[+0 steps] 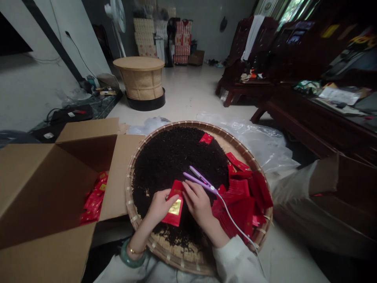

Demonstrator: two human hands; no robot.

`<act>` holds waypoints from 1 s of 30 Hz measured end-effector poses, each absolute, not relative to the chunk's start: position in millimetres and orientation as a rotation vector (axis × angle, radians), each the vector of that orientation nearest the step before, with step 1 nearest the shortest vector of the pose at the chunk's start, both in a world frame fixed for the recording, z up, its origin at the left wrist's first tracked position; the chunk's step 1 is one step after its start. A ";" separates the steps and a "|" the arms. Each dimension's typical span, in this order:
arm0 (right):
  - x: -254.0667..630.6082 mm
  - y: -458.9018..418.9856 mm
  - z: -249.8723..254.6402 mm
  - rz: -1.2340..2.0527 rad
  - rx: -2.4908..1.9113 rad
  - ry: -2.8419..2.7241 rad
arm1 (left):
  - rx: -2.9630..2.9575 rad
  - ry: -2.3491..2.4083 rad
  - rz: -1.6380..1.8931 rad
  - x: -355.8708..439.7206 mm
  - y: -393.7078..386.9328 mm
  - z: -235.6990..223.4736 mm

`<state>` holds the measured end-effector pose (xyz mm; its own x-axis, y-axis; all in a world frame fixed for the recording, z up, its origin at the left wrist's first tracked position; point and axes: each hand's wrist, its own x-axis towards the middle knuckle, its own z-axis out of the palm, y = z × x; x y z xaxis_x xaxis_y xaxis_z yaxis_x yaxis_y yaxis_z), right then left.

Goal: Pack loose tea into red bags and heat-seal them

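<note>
Head view: one red packet between my two hands

My left hand (160,202) has the gold-labelled red packet (176,205) pinched, thumb across its front and the other fingers behind. My right hand (198,200) lies with its fingers close together, touching the packet's upper right edge; its thumb is hidden, so I cannot tell whether it pinches too. Held from both sides, the packet probably stays flat and steady, its top edge easy to reach.

It hangs over the dark dried leaves (167,153), perhaps tea, heaped in a round woven bamboo tray (129,192). The raised rim likely stops them from spilling.

Just beyond my right fingertips, a purple mini flat iron (202,182) rests on the leaves, its jaws apart. I judge it is there to be within easy reach; its white cord (232,222) runs past my right wrist, out over the rim.

Right of that hand, flat red packets (240,200) overlap in a pile, and a lone red packet (206,138) lies farther ahead. Left of my left hand, the open cardboard box (116,177) holds more, its flaps spread, presumably for easy access.
</note>
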<state>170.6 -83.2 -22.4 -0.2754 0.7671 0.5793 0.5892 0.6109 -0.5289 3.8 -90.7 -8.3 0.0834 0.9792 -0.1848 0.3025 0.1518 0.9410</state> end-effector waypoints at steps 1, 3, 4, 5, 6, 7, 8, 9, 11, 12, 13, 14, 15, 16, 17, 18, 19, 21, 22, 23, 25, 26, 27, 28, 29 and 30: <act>170.2 -83.4 -21.1 0.274 -1.082 -1.971 | 1.363 1.421 0.839 3.6 -90.4 -7.4; 169.1 -84.2 -17.6 0.272 -1.142 -1.928 | 1.444 1.447 0.810 3.3 -90.2 -4.0; 168.4 -84.4 -15.6 0.261 -1.178 -1.915 | 1.502 1.460 0.784 3.3 -90.3 -1.7; 167.7 -84.4 -13.3 0.246 -1.208 -1.914 | 1.568 1.472 0.751 3.5 -90.5 0.9; 167.0 -84.3 -10.9 0.236 -1.226 -1.933 | 1.636 1.484 0.709 3.9 -90.7 3.6; 166.3 -83.9 -8.5 0.233 -1.223 -1.966 | 1.701 1.496 0.663 4.3 -90.8 6.2; 165.7 -83.4 -6.2 0.242 -1.199 -2.008 | 1.753 1.509 0.620 4.7 -90.7 8.5; 165.5 -82.9 -4.3 0.264 -1.156 -2.048 | 1.789 1.518 0.590 4.7 -90.3 10.4; 166.5 -82.0 -1.6 0.342 -1.044 -2.101 | 1.791 1.504 0.597 2.7 -88.6 12.4; 168.0 -81.6 -1.1 0.384 -1.004 -2.103 | 1.753 1.480 0.637 0.4 -87.3 12.6; 170.1 -81.4 -1.2 0.422 -0.996 -2.084 | 1.694 1.448 0.688 -2.7 -85.8 12.2; 172.8 -81.2 -1.7 0.455 -1.028 -2.044 | 1.613 1.415 0.743 -6.6 -84.2 11.2; 175.6 -81.0 -2.5 0.486 -1.091 -1.983 | 1.514 1.388 0.790 -11.0 -82.7 10.0; 178.2 -81.0 -3.5 0.518 -1.167 -1.909 | 1.405 1.357 0.820 -15.3 -81.5 8.6; 180.3 -81.1 -4.4 0.557 -1.232 -1.833 | 1.280 1.329 0.842 -19.2 -80.6 7.2; 181.5 -81.3 -5.0 0.609 -1.266 -1.772 | 1.153 1.297 0.868 -22.4 -80.0 6.0; 181.9 -81.7 -5.2 0.676 -1.266 -1.733 | 1.029 1.248 0.911 -24.5 -79.8 5.2; 180.0 -82.8 -4.0 0.837 -1.191 -1.719 | 0.822 1.139 1.009 -25.4 -80.5 4.7; 178.1 -83.4 -2.9 0.928 -1.135 -1.726 | 0.754 1.085 1.050 -24.5 -81.1 5.0; 175.9 -83.9 -1.8 1.027 -1.078 -1.728 | 0.716 1.044 1.072 -23.0 -81.8 5.5; 171.8 -84.2 -0.3 1.228 -0.986 -1.691 | 0.708 1.006 1.050 -19.9 -83.2 6.6; 170.1 -84.1 -0.3 1.325 -0.961 -1.651 | 0.721 1.003 1.018 -18.7 -83.7 7.0; 168.8 -83.7 -0.7 1.413 -0.954 -1.606 | 0.731 1.007 0.982 -17.8 -84.2 7.1; 167.9 -83.3 -1.4 1.483 -0.963 -1.564 | 0.736 1.017 0.953 -17.4 -84.5 6.9; 167.2 -82.8 -2.2 1.533 -0.978 -1.530 | 0.737 1.029 0.936 -17.3 -84.6 6.6; 166.9 -82.4 -2.8 1.568 -0.987 -1.510 | 0.734 1.041 0.934 -17.4 -84.5 6.0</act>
<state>166.9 -82.4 -2.8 -0.4354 0.8995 -0.0374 0.0035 -0.0399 -0.9992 -17.4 -84.5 6.0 0.2092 0.9001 -0.3821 -0.2824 0.4297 0.8577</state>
